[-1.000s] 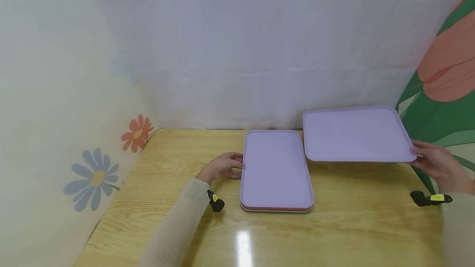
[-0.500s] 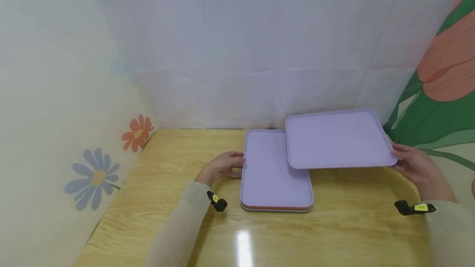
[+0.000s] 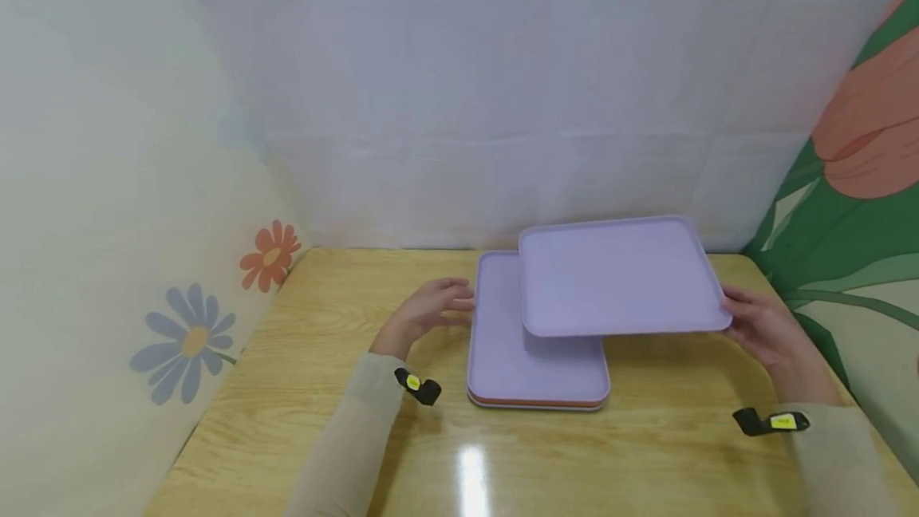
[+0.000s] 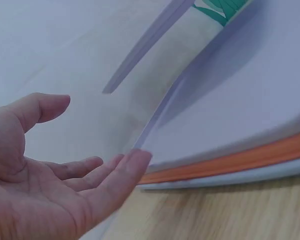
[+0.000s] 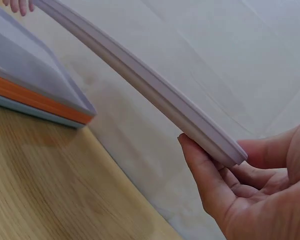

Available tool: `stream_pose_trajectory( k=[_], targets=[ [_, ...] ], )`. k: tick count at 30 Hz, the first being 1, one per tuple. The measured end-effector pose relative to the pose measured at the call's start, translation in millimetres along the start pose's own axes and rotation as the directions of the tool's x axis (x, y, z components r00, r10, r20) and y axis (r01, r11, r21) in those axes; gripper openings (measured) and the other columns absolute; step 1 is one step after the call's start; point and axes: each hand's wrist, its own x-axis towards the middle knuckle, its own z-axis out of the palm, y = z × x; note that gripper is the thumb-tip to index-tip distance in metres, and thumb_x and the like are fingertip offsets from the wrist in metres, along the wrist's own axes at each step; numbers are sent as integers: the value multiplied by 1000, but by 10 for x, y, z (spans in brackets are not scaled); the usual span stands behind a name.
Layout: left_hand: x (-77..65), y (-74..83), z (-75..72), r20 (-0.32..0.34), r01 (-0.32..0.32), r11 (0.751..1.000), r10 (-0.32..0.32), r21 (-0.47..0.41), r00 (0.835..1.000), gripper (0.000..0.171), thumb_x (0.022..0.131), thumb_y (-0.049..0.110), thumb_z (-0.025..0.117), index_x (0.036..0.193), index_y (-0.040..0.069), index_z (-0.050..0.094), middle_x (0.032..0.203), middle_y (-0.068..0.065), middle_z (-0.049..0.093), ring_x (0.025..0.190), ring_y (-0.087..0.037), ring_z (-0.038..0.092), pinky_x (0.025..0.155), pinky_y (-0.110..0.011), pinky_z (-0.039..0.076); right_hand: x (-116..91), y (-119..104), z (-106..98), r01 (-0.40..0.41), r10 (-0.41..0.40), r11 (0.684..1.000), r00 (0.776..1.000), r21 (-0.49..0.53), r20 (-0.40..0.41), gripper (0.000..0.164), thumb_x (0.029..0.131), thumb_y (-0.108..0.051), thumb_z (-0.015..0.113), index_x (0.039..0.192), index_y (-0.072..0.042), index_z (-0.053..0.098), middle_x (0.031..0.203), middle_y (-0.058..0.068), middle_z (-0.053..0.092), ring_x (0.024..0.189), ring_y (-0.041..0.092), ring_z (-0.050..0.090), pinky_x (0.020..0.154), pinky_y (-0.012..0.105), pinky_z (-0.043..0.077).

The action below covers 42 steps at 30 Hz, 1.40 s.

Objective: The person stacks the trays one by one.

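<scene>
My right hand (image 3: 764,333) pinches the right end of a lilac tray (image 3: 621,278), thumb above and fingers beneath in the right wrist view. That tray hangs over the right part of a tray stack, its far end raised. The stack's top tray (image 3: 502,357) is lilac too, with an orange tray (image 4: 270,150) under it and a pale bluish one (image 4: 225,179) at the bottom. At the stack's left side is my left hand (image 3: 427,309), thumb and fingers spread apart, fingertips close by the stack's edge and holding nothing.
The stack stands on a wooden table (image 3: 660,437) whose back edge meets a white cloth backdrop (image 3: 431,102). Painted flowers (image 3: 194,341) mark the left wall, and a large green and pink floral print (image 3: 861,206) borders the right side.
The held lilac tray has travelled left with my right hand, from beside the stack to over it. My left hand has loosened from the stack's left edge, its fingers straightening.
</scene>
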Motion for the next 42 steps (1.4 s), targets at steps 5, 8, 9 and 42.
stream_pose_trajectory(
  k=[5,8,9,42],
  targets=[
    [2,24,94,49,-9,990,16,-141,999,55,106,15,51,153,-5,31,147,-30,44,127,-39,55,101,-50,53,6,70,119,-5,5,1000,1000,-9,-1,41,104,6,40,104,-11,78,100,4,73,87,17,70,72,30,61],
    [-5,39,180,54,-20,981,31,-192,998,54,107,15,49,153,-5,31,148,-29,42,128,-39,53,102,-50,52,14,104,186,-24,24,1000,1000,-20,-20,38,104,5,44,105,-12,78,102,4,73,89,17,70,74,31,61],
    [-10,45,207,51,-25,978,37,-205,998,53,107,15,49,152,-5,32,147,-28,42,129,-40,52,102,-50,52,17,115,206,-33,32,999,999,-23,-25,37,104,4,45,105,-13,78,102,3,73,89,17,70,74,31,61],
    [-138,-34,412,-124,-152,941,120,-304,985,62,93,-9,54,151,-4,32,109,-12,61,85,-17,66,66,-33,61,153,504,751,3,34,971,988,237,-152,28,108,-13,46,105,-11,74,106,2,70,99,17,65,89,29,56]
  ],
)
